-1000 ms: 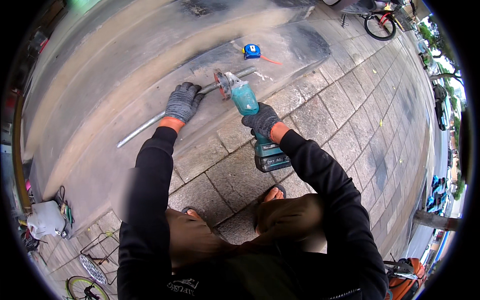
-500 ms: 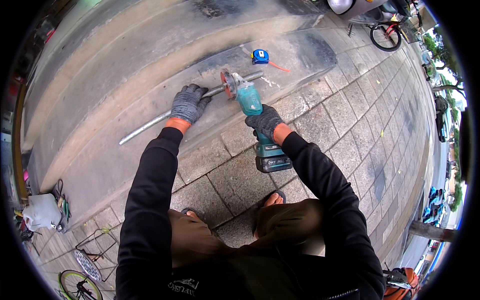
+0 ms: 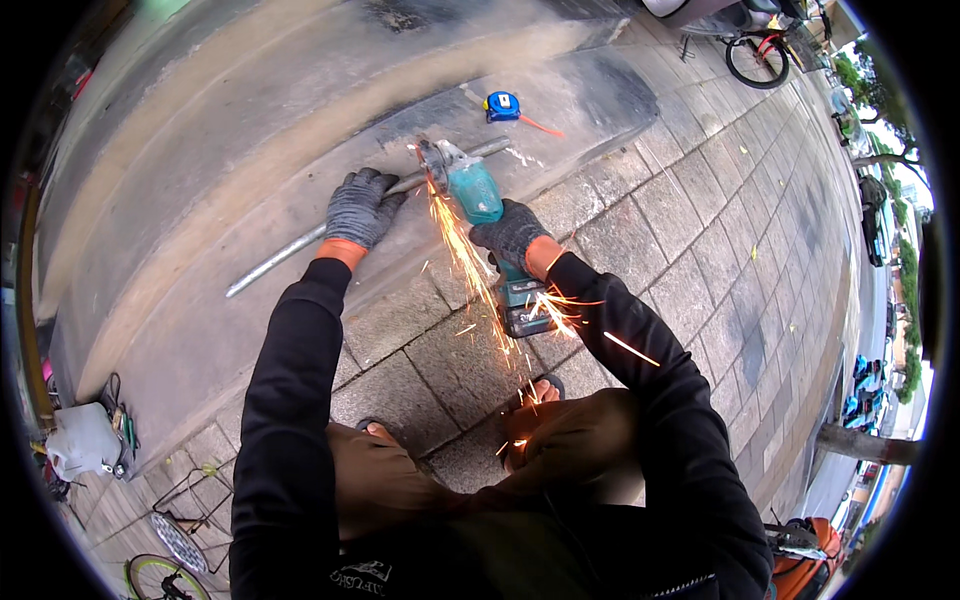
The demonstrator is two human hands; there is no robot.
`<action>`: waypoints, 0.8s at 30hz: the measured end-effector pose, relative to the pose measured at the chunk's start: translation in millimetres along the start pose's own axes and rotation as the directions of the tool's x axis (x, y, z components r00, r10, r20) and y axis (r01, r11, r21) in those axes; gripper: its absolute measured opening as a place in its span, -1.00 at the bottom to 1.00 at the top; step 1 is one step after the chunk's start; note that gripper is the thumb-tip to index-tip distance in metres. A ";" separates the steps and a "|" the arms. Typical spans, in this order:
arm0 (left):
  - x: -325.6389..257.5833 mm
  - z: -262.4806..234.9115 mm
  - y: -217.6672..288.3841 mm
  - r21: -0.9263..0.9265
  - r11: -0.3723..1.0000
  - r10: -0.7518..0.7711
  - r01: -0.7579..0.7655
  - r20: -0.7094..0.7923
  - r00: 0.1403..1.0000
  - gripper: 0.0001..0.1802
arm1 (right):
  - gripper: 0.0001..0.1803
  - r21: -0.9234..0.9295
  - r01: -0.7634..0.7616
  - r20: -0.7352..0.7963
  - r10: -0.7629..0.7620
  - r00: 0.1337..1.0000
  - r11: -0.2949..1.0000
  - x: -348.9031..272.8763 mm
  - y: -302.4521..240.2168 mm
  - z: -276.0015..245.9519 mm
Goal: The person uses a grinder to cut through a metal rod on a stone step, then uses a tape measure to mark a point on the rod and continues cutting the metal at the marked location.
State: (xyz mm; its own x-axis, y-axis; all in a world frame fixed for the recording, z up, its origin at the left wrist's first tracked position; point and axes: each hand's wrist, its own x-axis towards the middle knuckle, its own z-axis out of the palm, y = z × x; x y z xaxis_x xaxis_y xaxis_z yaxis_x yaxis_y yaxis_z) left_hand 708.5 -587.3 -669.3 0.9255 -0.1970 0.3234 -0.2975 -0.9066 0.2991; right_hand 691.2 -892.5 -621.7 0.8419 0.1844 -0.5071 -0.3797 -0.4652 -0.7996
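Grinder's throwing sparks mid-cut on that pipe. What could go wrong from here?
1. Sparks stream back toward the person's sandalled feet and trousers: burns are likely.
2. The left hand pins the metal pipe close to the grinder disc; a kick could reach the glove.
3. The pipe lies loose on the pavement and may roll.

Blue tape measure [image 3: 502, 106] on curb, bike wheel [image 3: 757, 60] & white jug [image 3: 82, 440] nearby.

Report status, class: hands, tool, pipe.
Left hand pins metal pipe. Right hand grips teal angle grinder, sparks flying. Tape measure beyond, clear.
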 end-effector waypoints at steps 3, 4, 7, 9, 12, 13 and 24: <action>-1.8 3.1 -9.8 0.013 1.000 0.017 -0.017 0.005 1.000 -0.58 | -0.50 -0.031 0.034 -0.009 -0.035 0.999 0.999 2.3 -1.5 2.7; -2.7 3.5 -13.3 0.014 1.000 0.025 -0.025 0.002 1.000 -0.58 | -0.44 -0.078 0.021 0.028 -0.019 0.999 0.997 4.7 -2.2 1.7; 1.4 2.1 -4.6 0.017 1.000 -0.019 0.018 0.065 0.998 -0.57 | -0.39 -0.107 0.053 -0.032 -0.057 0.998 0.993 10.3 12.9 0.9; 5.3 0.7 -1.6 0.021 0.999 -0.044 0.043 0.106 0.993 -0.56 | -0.34 -0.203 0.113 -0.049 -0.125 0.991 0.973 19.7 27.9 -0.3; 4.1 1.9 -6.6 0.024 0.999 -0.031 0.028 0.111 0.993 -0.55 | -0.44 0.034 -0.065 0.100 0.061 0.993 0.997 5.7 17.9 -5.1; 2.6 1.9 -10.9 0.035 0.999 -0.018 0.014 0.105 0.994 -0.55 | -0.47 0.030 -0.041 0.081 0.039 0.996 0.999 5.7 21.9 -1.5; 4.2 -1.6 -4.3 0.035 0.999 -0.024 0.020 0.116 0.993 -0.56 | -0.31 -0.152 -0.060 -0.010 0.059 0.998 0.987 -3.4 -13.2 -2.5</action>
State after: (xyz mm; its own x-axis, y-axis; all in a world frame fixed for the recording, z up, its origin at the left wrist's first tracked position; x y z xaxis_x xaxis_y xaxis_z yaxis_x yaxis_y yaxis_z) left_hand 713.3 -583.6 -667.8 0.9533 -0.2175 0.2096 -0.2707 -0.9230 0.2735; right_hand 694.2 -889.2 -608.6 0.8220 0.1478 -0.5499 -0.3664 -0.6019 -0.7096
